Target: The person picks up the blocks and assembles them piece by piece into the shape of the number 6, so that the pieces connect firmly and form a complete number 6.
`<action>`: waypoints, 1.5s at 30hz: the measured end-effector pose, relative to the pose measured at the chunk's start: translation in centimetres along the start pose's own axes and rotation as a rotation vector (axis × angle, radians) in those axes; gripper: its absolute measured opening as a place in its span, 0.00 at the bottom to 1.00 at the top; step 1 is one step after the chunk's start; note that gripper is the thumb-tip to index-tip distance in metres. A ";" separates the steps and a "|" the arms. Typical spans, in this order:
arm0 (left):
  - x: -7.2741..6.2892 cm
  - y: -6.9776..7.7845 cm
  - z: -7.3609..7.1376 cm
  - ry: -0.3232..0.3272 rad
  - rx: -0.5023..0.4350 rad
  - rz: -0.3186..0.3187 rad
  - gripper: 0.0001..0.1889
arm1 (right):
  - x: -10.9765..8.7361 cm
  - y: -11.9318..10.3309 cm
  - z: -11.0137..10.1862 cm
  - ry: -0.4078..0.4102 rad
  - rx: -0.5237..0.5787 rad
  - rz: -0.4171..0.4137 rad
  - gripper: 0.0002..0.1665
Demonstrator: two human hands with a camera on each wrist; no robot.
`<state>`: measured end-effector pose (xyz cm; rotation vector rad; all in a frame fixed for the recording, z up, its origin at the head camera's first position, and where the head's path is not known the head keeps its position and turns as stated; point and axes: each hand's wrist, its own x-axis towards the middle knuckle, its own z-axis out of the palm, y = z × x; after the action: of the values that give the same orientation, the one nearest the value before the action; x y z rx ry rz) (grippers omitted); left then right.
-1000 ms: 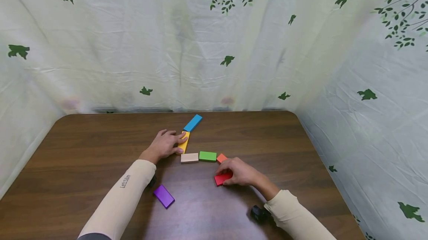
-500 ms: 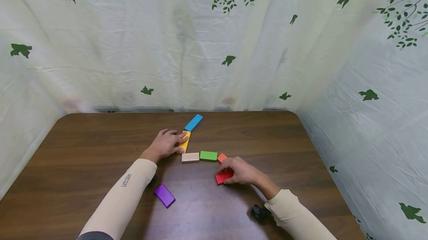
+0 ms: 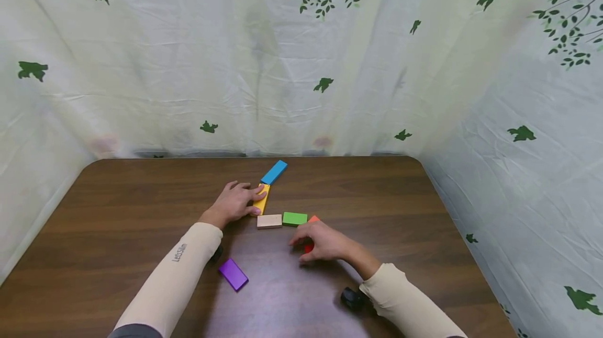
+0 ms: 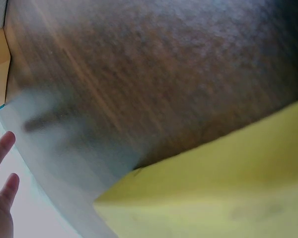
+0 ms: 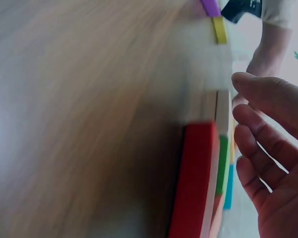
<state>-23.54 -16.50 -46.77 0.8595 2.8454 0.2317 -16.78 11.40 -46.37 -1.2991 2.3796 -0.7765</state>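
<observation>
My left hand (image 3: pixel 233 203) rests its spread fingers on the yellow block (image 3: pixel 265 203), with the thumb low over its near end. A blue block (image 3: pixel 274 172) continues off the yellow one's far end. Nearer me, a beige block (image 3: pixel 269 221) and a green block (image 3: pixel 294 218) lie end to end, then an orange block (image 3: pixel 314 218). My right hand (image 3: pixel 325 244) hovers around the red block (image 3: pixel 309 248), partly covering it. In the right wrist view its fingers stand apart from the red block (image 5: pixel 193 173), loosely bent with nothing between them.
A purple block (image 3: pixel 233 274) lies on the wooden table (image 3: pixel 141 212), right of the left forearm. Another yellow block (image 4: pixel 213 183) sits close under the left wrist, hidden in the head view. White curtains (image 3: pixel 188 66) with leaf prints hang behind the table and along both sides.
My right hand has let go of the red block and moved slightly left, its thumb and fingers now apart. The left hand stays on the yellow block.
</observation>
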 end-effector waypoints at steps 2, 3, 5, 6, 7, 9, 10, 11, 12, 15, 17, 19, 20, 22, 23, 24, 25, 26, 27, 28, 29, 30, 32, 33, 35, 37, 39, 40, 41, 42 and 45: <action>0.0 0.0 0.0 -0.003 -0.003 -0.003 0.30 | 0.9 -0.5 0.2 -0.015 0.012 -0.021 0.20; 0.0 0.0 0.0 -0.004 -0.004 -0.005 0.30 | 1.4 -0.7 0.3 -0.022 0.015 -0.030 0.20; 0.0 0.0 0.0 -0.002 -0.006 -0.006 0.30 | 2.4 -1.2 0.6 -0.035 0.025 -0.045 0.20; 0.0 0.0 0.0 -0.003 -0.012 -0.009 0.30 | 2.8 -1.4 0.7 -0.040 0.020 -0.056 0.21; 0.0 0.0 0.1 -0.003 -0.016 -0.011 0.30 | 3.3 -1.6 0.9 -0.047 0.021 -0.064 0.21; 0.0 0.0 0.1 -0.001 -0.013 -0.008 0.30 | 4.3 -2.0 1.3 -0.063 0.023 -0.083 0.22; 0.0 0.0 0.1 -0.003 -0.018 -0.009 0.31 | 4.8 -2.1 1.5 -0.070 0.028 -0.095 0.23; 0.0 0.0 0.1 -0.006 -0.022 -0.012 0.31 | 5.3 -2.2 1.7 -0.076 0.029 -0.108 0.23; 0.1 0.0 0.2 -0.007 -0.021 -0.012 0.31 | 5.7 -2.4 2.0 -0.083 0.030 -0.117 0.23; 0.2 0.0 0.2 -0.005 -0.019 -0.014 0.31 | 6.9 -2.8 2.5 -0.092 0.046 -0.142 0.25; 0.1 0.0 0.2 0.001 -0.015 -0.013 0.31 | 7.6 -3.1 2.9 -0.100 0.070 -0.154 0.25; 0.1 0.0 0.2 -0.001 -0.017 -0.011 0.30 | 8.1 -3.3 3.3 -0.112 0.101 -0.158 0.25; 0.1 0.0 0.3 -0.004 -0.023 -0.012 0.30 | 8.4 -3.3 3.6 -0.119 0.120 -0.158 0.26; 0.1 0.1 0.3 -0.003 -0.023 -0.007 0.30 | 8.8 -3.4 4.0 -0.133 0.151 -0.155 0.27; 0.0 0.0 0.4 -0.001 -0.024 -0.005 0.30 | 9.0 -3.5 4.2 -0.139 0.156 -0.154 0.28; 0.0 0.0 0.4 0.000 -0.024 -0.005 0.30 | 9.2 -3.5 4.4 -0.142 0.163 -0.156 0.29; 0.0 0.0 0.4 0.006 -0.019 -0.002 0.30 | 9.4 -3.5 4.6 -0.145 0.164 -0.158 0.30; 0.0 -0.1 0.4 0.009 -0.017 -0.002 0.30 | 9.5 -3.6 4.7 -0.148 0.169 -0.160 0.31; 0.0 -0.1 0.4 0.012 -0.012 -0.001 0.30 | 9.6 -3.7 4.7 -0.151 0.172 -0.166 0.32; 0.0 -0.1 0.4 0.013 -0.008 -0.001 0.30 | 9.8 -3.7 4.8 -0.154 0.176 -0.173 0.33; 0.0 -0.1 0.3 0.011 -0.007 -0.002 0.30 | 9.9 -3.8 4.9 -0.155 0.179 -0.179 0.34; 0.0 -0.1 0.2 0.008 -0.008 -0.003 0.30 | 10.0 -3.9 4.9 -0.158 0.186 -0.182 0.34; 0.1 -0.1 0.1 0.000 -0.009 -0.007 0.30 | 10.1 -4.0 5.0 -0.165 0.194 -0.184 0.36; 0.1 0.0 0.0 -0.004 -0.013 -0.011 0.30 | 10.1 -4.0 5.0 -0.169 0.191 -0.186 0.36; 0.1 0.0 -0.1 -0.004 -0.010 -0.011 0.30 | 10.2 -4.1 5.1 -0.177 0.178 -0.183 0.37; 0.1 0.0 -0.1 -0.005 -0.010 -0.012 0.30 | 10.3 -4.2 5.2 -0.183 0.151 -0.177 0.37; 0.1 0.1 -0.1 -0.005 -0.008 -0.012 0.29 | 10.4 -4.3 5.3 -0.185 0.115 -0.171 0.37; 0.0 0.0 -0.1 -0.005 -0.005 -0.012 0.29 | 10.4 -4.4 5.4 -0.183 0.093 -0.167 0.38; 0.0 0.0 -0.1 -0.006 -0.008 -0.014 0.29 | 10.5 -4.4 5.5 -0.181 0.078 -0.160 0.38; 0.0 0.0 -0.1 -0.006 -0.008 -0.014 0.29 | 10.5 -4.5 5.5 -0.179 0.056 -0.153 0.38; 0.0 0.0 0.0 -0.006 -0.014 -0.018 0.29 | 10.6 -4.7 5.8 -0.171 -0.012 -0.136 0.38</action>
<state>-23.50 -16.50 -46.78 0.8306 2.8415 0.2457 -16.36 -1.39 -48.40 -1.4821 2.1841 -0.6604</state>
